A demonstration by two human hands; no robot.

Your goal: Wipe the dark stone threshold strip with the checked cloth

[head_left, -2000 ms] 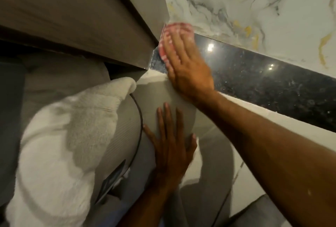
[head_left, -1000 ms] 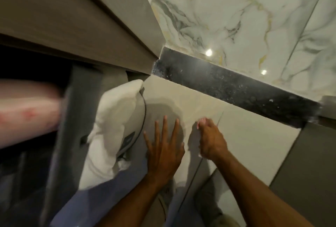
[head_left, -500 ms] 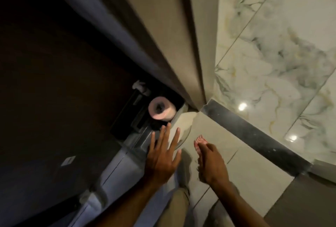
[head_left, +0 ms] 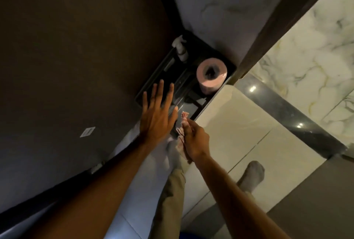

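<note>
Loosely, right hand [head_left: 195,143] grips crumpled checked cloth [head_left: 181,130]; left hand [head_left: 156,118] splayed.

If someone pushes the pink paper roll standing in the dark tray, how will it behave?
The pink paper roll stands on its flat end, so it would probably slide or tip, not roll. It looks light, being hollow. The dark tray wall beside it would likely stop it.

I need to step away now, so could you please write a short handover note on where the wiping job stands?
Left hand: open, fingers spread, empty, over the dark tray.
Right hand: shut on the checked cloth, off the floor.
Dark stone threshold strip: to the right, between cream tiles and marble floor, nothing touching it. Its gloss shows lamp reflections; whether it is fully clean cannot be told.
Left: check the strip, bring the cloth back if any length needs wiping.
Nearby: pink toilet roll.
</note>
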